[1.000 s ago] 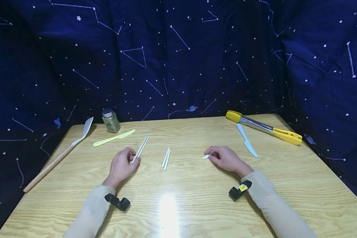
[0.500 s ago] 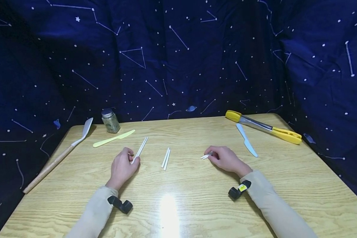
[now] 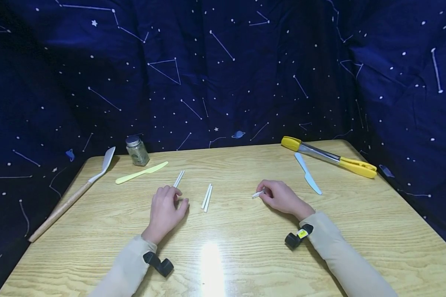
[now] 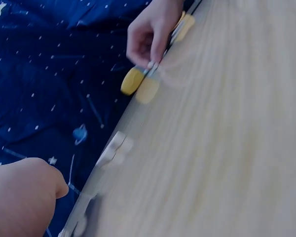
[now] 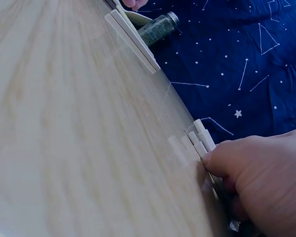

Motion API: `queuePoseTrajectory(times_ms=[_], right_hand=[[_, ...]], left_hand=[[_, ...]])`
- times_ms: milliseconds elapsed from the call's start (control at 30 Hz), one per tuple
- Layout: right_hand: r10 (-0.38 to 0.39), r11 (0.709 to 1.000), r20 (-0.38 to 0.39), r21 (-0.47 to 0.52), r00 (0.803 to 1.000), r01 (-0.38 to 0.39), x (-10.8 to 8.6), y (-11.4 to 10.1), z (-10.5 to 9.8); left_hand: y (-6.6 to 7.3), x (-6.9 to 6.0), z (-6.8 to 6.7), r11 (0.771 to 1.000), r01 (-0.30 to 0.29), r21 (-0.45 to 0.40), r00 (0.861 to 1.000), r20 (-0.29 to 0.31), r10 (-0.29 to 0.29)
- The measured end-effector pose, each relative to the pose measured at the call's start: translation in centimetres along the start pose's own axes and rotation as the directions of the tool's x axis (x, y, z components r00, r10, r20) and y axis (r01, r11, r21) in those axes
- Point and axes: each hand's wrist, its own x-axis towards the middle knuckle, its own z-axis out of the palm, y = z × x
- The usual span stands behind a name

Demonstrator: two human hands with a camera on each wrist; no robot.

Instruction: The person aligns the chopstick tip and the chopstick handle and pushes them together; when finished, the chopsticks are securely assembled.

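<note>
Two white chopsticks lie side by side on the table, their near ends hidden behind my left hand. That hand has loosely bent fingers, with the thumb apart from them and nothing seen between. In the head view, a second pair of white chopsticks lies between my hands. My right hand pinches a third white pair low at the table; only the ends show past the fingertips. In the right wrist view, the thumb presses against those white sticks.
At the left lie a wooden-handled spatula and a pale yellow knife, with a glass spice jar behind. A light blue knife and yellow-tipped tongs lie at the right. A dark starry curtain hangs behind the table.
My left hand has let go of the left chopsticks and shifted right and nearer. Those chopsticks stay on the table. The right hand keeps its pinch almost in place.
</note>
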Motion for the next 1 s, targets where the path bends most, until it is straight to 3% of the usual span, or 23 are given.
queuePoseTrajectory(times_ms=[367, 667, 867, 1000], right_hand=[[-0.042, 0.999, -0.035, 0.001, 0.999, 0.042, 0.1, 0.2, 0.3], [-0.027, 1.0, -0.031, -0.002, 0.999, 0.027, 0.1, 0.1, 0.2], [-0.012, 1.0, -0.021, -0.002, 1.0, 0.012, 0.0, 0.0, 0.2], [-0.02, 1.0, -0.024, 0.001, 1.0, 0.02, 0.1, 0.0, 0.3]], left_hand=[[2.4, -1.1, 1.1, 0.993, -0.093, -0.068, 0.992, 0.083, 0.099], [2.5, -1.0, 1.8, 0.978, -0.125, -0.164, 0.978, 0.145, 0.149], [2.5, -1.2, 1.7, 0.974, -0.16, -0.16, 0.967, 0.171, 0.187], [2.4, -1.2, 1.6, 0.971, -0.167, -0.172, 0.968, 0.159, 0.195]])
